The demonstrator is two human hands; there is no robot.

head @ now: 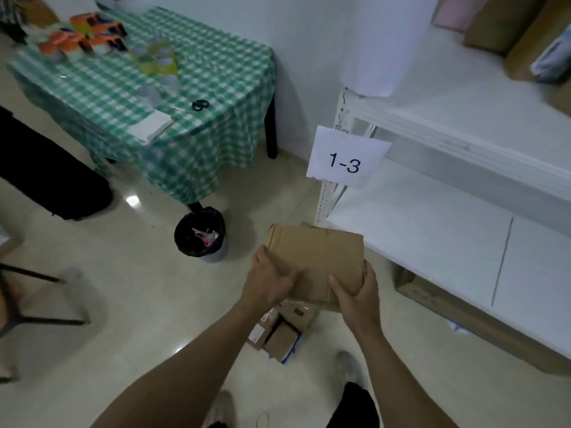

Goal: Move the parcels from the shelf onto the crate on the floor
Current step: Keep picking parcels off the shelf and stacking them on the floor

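A flat brown cardboard parcel (318, 254) hangs in the air left of the white shelf (432, 242). My left hand (270, 278) grips its near left edge and my right hand (355, 293) grips its near right corner, thumbs on top. Below it on the floor lie several smaller cardboard parcels (281, 333); a bit of blue shows under them, and the crate itself is hidden. The shelf board beside me, tagged "1-3" (344, 163), is bare. More brown parcels (506, 24) sit on the upper board at the top right.
A table with a green checked cloth (173, 88) stands at the back left, with boxes, cups and scissors on it. A black-lined bin (200, 234) stands on the floor by its leg. A stool frame (37, 298) is at the left. My shoes (349, 366) are below.
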